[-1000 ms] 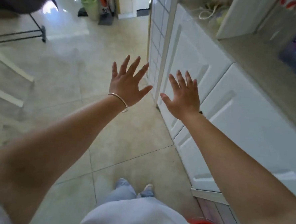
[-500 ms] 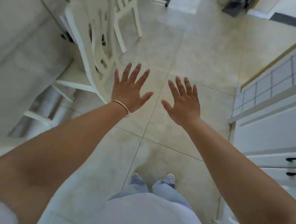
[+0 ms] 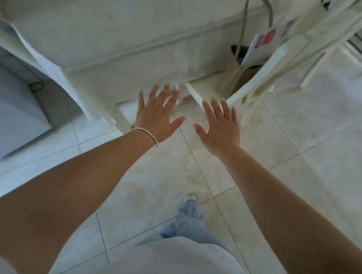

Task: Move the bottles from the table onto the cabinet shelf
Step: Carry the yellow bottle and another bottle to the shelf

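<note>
No bottle shows in the head view, and the cabinet is out of frame. A pale table (image 3: 110, 33) with a white cloth fills the upper left, its top blurred. My left hand (image 3: 156, 116), a thin bangle on its wrist, is stretched out flat with fingers spread, just short of the table's front edge. My right hand (image 3: 221, 126) is held out beside it, also flat and empty, over the tiled floor.
A white chair (image 3: 286, 58) stands at the table's right with a paper bag (image 3: 243, 66) on its seat. Another white chair back (image 3: 43, 58) is at the left. A grey-white box (image 3: 10, 113) sits on the floor far left. Beige tiles (image 3: 302, 144) lie ahead and right.
The view has swung left from the white cabinet, across the floor, to the table and chairs. Both hands stay outstretched, open and empty throughout.
</note>
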